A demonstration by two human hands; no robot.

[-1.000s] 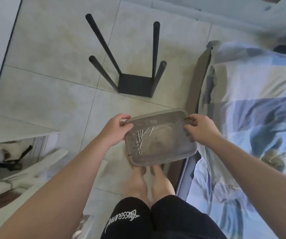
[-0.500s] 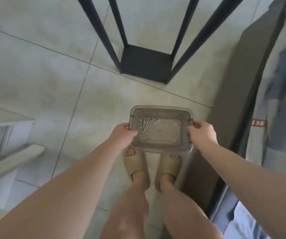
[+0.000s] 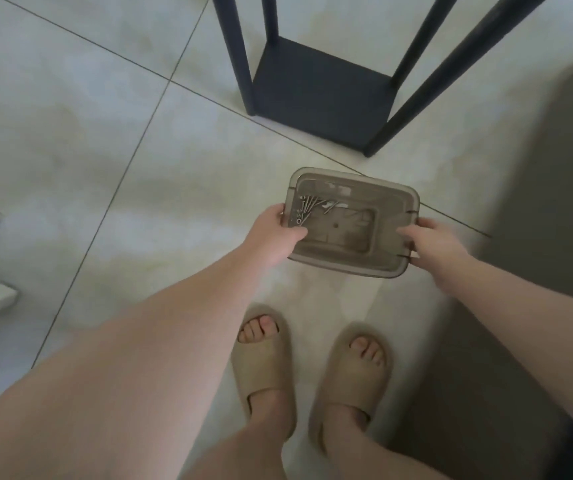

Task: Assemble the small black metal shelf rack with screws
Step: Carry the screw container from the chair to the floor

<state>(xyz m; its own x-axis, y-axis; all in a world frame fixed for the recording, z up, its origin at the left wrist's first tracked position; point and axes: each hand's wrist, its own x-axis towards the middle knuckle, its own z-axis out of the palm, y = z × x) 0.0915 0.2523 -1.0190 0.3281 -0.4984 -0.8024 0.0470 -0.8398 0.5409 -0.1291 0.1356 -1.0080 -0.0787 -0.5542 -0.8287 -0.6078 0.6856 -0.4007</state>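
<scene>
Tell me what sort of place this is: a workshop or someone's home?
Most likely a room in a home, not a workshop. The floor is large pale tiles, the person stands in soft slippers, and the black rack stands on the floor, not a bench.

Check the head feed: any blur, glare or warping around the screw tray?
Head view: soft blur, so the screws in the tray read only as a thin cluster; head view: no glare on the floor, right edge dark; head view: wide-angle warp splays the rack posts outward.
</scene>
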